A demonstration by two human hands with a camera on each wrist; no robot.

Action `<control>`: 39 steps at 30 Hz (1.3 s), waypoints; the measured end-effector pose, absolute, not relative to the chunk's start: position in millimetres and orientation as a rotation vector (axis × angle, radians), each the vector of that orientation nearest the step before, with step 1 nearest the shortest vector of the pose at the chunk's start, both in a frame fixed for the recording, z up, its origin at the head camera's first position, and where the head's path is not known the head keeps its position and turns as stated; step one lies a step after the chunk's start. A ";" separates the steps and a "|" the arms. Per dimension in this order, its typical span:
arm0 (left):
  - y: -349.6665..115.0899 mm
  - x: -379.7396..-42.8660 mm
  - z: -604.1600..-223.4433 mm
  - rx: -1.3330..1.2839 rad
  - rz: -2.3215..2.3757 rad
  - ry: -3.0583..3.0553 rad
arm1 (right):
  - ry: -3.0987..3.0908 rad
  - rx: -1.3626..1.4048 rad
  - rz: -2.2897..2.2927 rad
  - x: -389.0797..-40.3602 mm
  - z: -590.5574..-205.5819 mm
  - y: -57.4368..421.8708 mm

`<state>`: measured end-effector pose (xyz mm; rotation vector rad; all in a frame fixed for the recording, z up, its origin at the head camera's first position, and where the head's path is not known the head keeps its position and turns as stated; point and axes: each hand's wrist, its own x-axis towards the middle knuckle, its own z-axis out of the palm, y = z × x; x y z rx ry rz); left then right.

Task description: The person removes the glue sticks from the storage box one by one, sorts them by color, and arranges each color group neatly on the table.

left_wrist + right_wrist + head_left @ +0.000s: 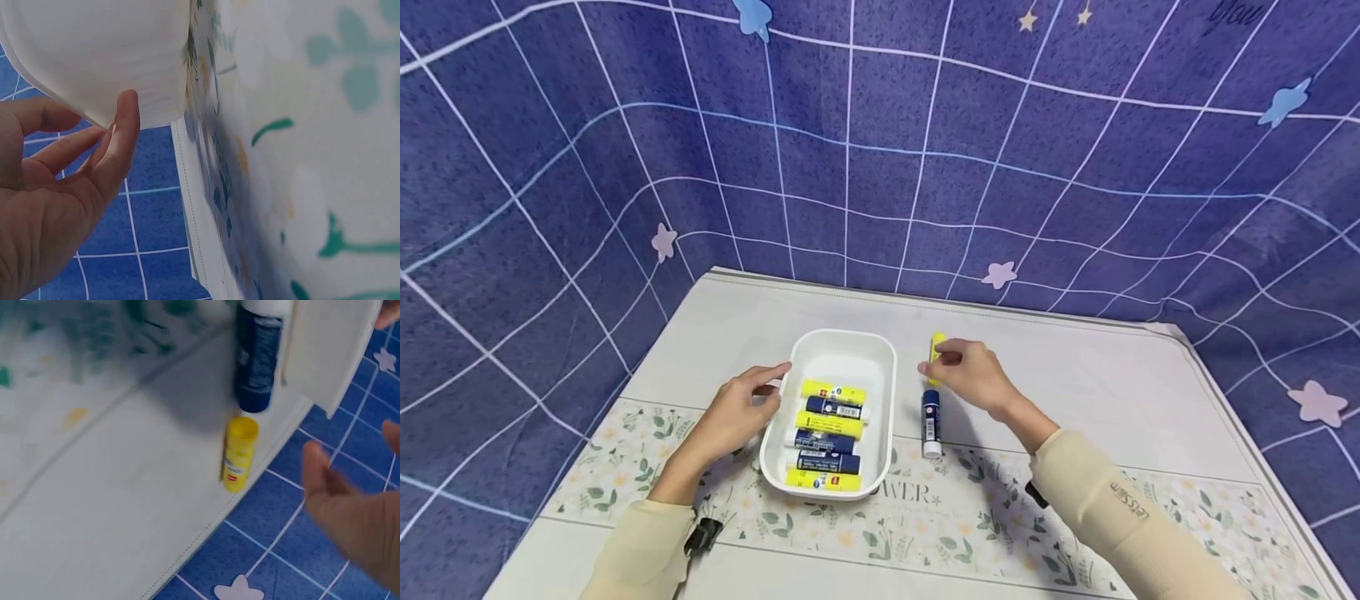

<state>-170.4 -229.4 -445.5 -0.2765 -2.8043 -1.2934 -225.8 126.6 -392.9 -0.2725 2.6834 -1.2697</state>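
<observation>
A white tray (880,367) holds several yellow and dark blue glue sticks (829,425), laid crosswise in a column. My left hand (737,412) rests at its left side, and in the left wrist view a fingertip overlaps the outer wall of the tray (150,56). Right of the tray, a yellow glue stick (239,456) and a dark blue glue stick with a white end (932,425) lie end to end on the table. Over the yellow one in the head view is my right hand (973,375); the right wrist view shows its fingers apart from that stick.
A white tabletop (1075,383) with a printed band of flowers lies under everything. Behind it and along the sides hangs a blue grid-patterned cloth (880,167) with star shapes. The tray's raised wall stands close beside the two loose sticks.
</observation>
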 end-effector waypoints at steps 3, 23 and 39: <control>-229.2 -171.0 -444.6 -0.279 -1.300 -2.803 | 2.587 -0.422 -1.323 -234.3 -384.3 120.2; -231.0 -170.2 -443.8 -0.272 -1.288 -2.821 | 2.026 -0.773 -1.307 -277.9 -387.1 44.3; -228.6 -168.6 -443.2 -0.260 -1.292 -2.815 | 2.162 -0.845 -0.997 -283.7 -418.8 4.1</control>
